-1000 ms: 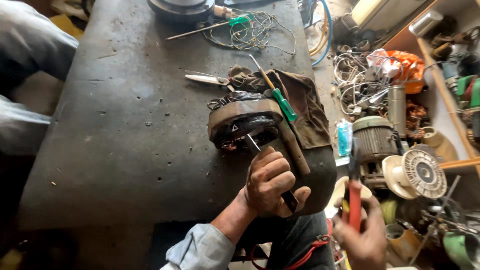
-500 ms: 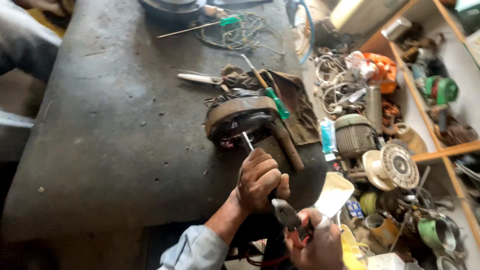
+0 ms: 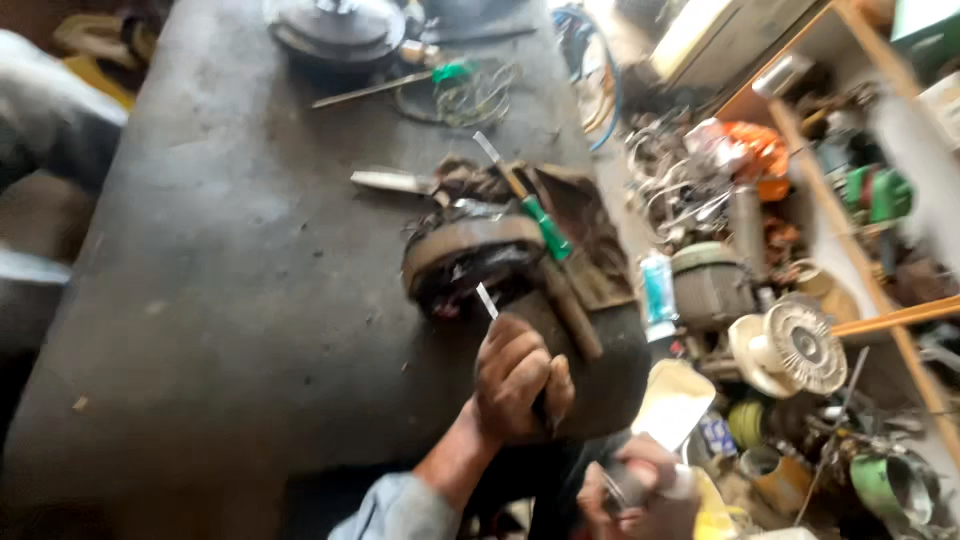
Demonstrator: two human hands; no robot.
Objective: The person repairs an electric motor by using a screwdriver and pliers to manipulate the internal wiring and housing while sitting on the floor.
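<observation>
At centre frame we see the left hand (image 3: 518, 382) closed in a fist around a thin metal tool (image 3: 487, 300), whose tip points up and left into the open side of the motor housing (image 3: 470, 262); the fist grip appears to steady the tool for work inside the dark windings. The housing lies on its side on the dark desk (image 3: 230, 300), near the right edge, on a brown cloth (image 3: 590, 235), which appears to keep it from rolling. At the bottom edge, the right hand (image 3: 640, 495) is closed around a blurred object, possibly pliers; we cannot tell for certain. A green-handled screwdriver (image 3: 530, 205) rests against the housing, within reach. To the right, below the desk edge, stands a small blue-and-white tube-shaped package (image 3: 657, 287), just beside a round grey motor body (image 3: 710, 285).
</observation>
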